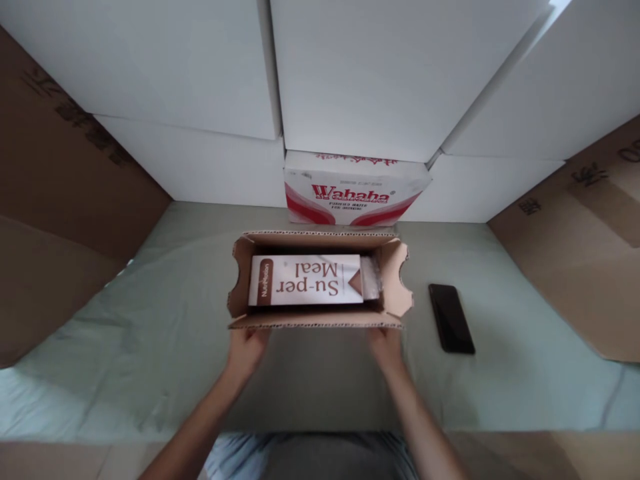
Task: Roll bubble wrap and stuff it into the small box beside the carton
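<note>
In front of me is an open brown cardboard box with its top facing up. Inside lies a white carton printed "Super Meal", its lettering upside down to me. Clear plastic wrap shows at the carton's right end. My left hand grips the near left part of the box, and my right hand the near right part. The near wall hides most of the fingers of both hands. Whether the box rests on the cloth or is lifted I cannot tell.
A black phone lies on the green cloth to the right. A Wahaha carton stands behind the box, against stacked white boxes. Large brown cartons flank the left side and right side.
</note>
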`<state>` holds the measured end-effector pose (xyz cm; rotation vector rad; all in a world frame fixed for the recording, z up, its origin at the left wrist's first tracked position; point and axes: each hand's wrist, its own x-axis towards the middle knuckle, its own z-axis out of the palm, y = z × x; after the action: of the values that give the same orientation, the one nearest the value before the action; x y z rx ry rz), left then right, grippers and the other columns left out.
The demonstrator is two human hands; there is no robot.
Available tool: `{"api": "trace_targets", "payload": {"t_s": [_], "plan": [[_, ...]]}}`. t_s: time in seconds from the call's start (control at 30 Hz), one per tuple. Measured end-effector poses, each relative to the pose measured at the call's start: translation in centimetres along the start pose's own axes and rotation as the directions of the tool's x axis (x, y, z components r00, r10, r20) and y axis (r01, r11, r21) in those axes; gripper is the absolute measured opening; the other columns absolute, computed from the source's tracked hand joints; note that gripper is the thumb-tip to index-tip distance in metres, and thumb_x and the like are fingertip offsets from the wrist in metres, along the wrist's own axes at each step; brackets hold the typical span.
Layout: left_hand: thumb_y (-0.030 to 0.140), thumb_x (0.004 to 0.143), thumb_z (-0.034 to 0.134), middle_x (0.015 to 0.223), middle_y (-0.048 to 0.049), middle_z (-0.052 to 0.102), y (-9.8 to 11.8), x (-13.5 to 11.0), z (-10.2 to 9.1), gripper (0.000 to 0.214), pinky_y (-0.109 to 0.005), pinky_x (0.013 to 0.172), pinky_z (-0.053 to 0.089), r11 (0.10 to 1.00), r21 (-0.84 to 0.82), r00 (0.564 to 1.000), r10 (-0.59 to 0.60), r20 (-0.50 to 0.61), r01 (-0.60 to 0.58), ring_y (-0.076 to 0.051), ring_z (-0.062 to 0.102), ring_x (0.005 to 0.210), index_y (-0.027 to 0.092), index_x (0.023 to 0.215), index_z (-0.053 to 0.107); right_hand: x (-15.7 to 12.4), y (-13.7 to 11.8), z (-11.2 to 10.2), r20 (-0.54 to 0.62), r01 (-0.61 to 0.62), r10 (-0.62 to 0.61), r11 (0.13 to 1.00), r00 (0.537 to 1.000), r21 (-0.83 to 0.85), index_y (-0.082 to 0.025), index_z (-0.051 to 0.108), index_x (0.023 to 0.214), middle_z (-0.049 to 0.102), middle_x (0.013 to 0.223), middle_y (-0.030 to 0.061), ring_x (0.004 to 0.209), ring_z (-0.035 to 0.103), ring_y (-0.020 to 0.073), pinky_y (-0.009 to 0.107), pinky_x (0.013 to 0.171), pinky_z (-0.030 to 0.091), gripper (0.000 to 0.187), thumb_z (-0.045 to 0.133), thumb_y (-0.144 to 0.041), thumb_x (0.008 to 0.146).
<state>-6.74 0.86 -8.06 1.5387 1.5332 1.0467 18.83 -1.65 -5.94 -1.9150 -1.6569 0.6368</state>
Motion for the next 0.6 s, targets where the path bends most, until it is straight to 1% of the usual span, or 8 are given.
{"api": "trace_targets", "payload": {"t_s": [0.1,0.2,0.33,0.5,0.6], "plan": [[0.025,0.072,0.047,0.102,-0.0059,0.068,1.0,1.1,1.2,0.045,-0.049,0.099,0.043,0.993,-0.109,0.998,0.037,-0.042,-0.041,-0.027,0.058,0.111,0.021,0.116,0.056,1.7,0.0,-0.3,-0.102,-0.059,0.075,0.987,0.992,0.153,-0.022,0.043,0.134,0.068,0.104,0.0070,0.111,0.057,0.0242,0.041,0.092,0.045,0.058,0.038,-0.011,0.077],[0.020,0.068,0.046,0.114,-0.0077,0.064,1.5,2.3,2.2,0.057,-0.048,0.103,0.039,0.981,-0.176,0.996,0.067,-0.058,-0.077,-0.025,0.055,0.117,0.022,0.125,0.048,3.1,0.2,-0.5,-0.145,-0.045,0.081,0.969,0.986,0.241,-0.020,0.042,0.134,0.067,0.107,0.0073,0.115,0.054,0.0244,0.042,0.095,0.042,0.065,0.040,-0.011,0.069],[0.020,0.069,0.047,0.114,-0.0103,0.062,1.1,3.5,2.3,0.057,-0.047,0.100,0.042,0.982,-0.164,0.995,0.080,-0.067,-0.090,-0.024,0.058,0.110,0.019,0.126,0.045,4.1,0.4,-0.4,-0.170,-0.026,0.078,0.958,0.982,0.287,-0.020,0.046,0.127,0.066,0.107,0.0080,0.114,0.054,0.0238,0.041,0.095,0.042,0.061,0.041,-0.011,0.067],[0.017,0.067,0.047,0.114,-0.0112,0.061,0.1,4.4,2.2,0.054,-0.045,0.096,0.045,0.983,-0.147,0.994,0.106,-0.031,-0.109,-0.023,0.059,0.107,0.018,0.121,0.046,4.9,1.3,0.4,-0.125,-0.042,0.089,0.939,0.988,0.341,-0.018,0.053,0.112,0.064,0.105,0.0086,0.103,0.058,0.0212,0.037,0.090,0.044,0.048,0.041,-0.011,0.066],[0.016,0.067,0.046,0.116,-0.0114,0.060,-0.3,4.8,2.4,0.054,-0.044,0.096,0.045,0.981,-0.158,0.994,0.111,-0.013,-0.112,-0.022,0.058,0.108,0.017,0.121,0.046,5.3,1.7,0.9,-0.122,-0.032,0.080,0.933,0.989,0.358,-0.018,0.053,0.110,0.064,0.104,0.0084,0.102,0.058,0.0204,0.036,0.090,0.044,0.047,0.042,-0.011,0.065]]}}
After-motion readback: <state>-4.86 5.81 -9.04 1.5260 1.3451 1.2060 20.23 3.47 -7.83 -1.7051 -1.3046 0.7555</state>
